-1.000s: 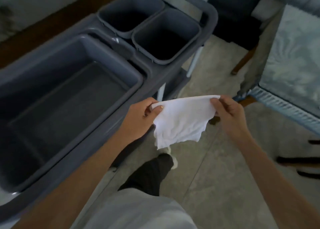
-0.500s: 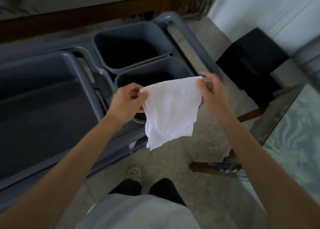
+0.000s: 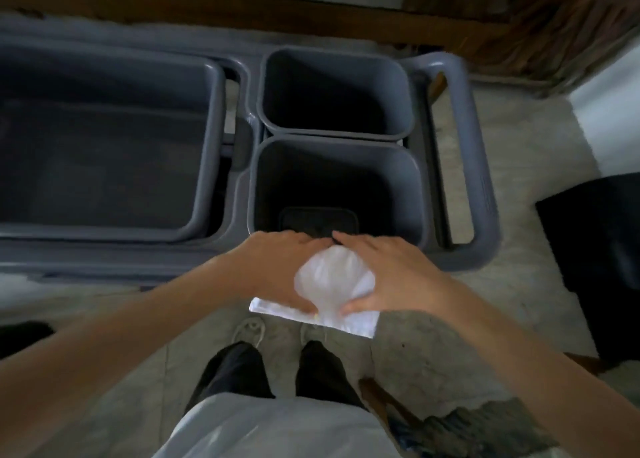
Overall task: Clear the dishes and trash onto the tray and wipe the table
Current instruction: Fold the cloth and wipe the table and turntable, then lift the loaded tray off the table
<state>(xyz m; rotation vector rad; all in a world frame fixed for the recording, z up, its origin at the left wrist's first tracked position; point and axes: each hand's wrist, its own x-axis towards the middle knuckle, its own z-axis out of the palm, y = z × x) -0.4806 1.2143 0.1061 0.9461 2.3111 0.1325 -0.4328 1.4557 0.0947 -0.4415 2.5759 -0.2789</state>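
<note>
Position: person stands at grey cart point(image 3: 485, 187), feet just short of its near edge. The table to be wiped isn't in view.

Cloth: white cloth point(image 3: 329, 281) sits between both hands, just over the near rim of near bin point(image 3: 408, 167). Upper part bunched into a rounded mound; lower edge flat, sticking out below the palms toward the shoes.

L hand: left hand point(image 3: 277, 267) lies on cloth's left side, fingers reaching forward over it, thumb at lower edge. Holds cloth, fingers lightly curved; can't tell how firm the hold is.

R hand: right hand point(image 3: 391, 277) mirrors it on right side, fingers spread over the mound, thumb tucked at lower edge. Also holding.

Step in hand (judgement): cloth being folded or gathered into a pad, prob. prep for wiping. Could equally be about to go in the bin; can't say which.

Progress (judgement): early or mid. No dishes or trash seen on the cart, so no clearing is evidenced here. Wipe not shown done.

Left to do (judgement): wiping for certain; clearing status unknown w/o sight of table.

Large tub point(image 3: 207, 139): left of cart, shallow, dark inside. Nothing visible in it.

Far bin point(image 3: 405, 87): interior dark, contents can't be made out.

Near bin, contents: deep, dark. A dark squarish shape at bottom, prob. the base or a lid-like item; can't tell.

Black box point(image 3: 595, 250): on floor at right, well apart from cart.
</note>
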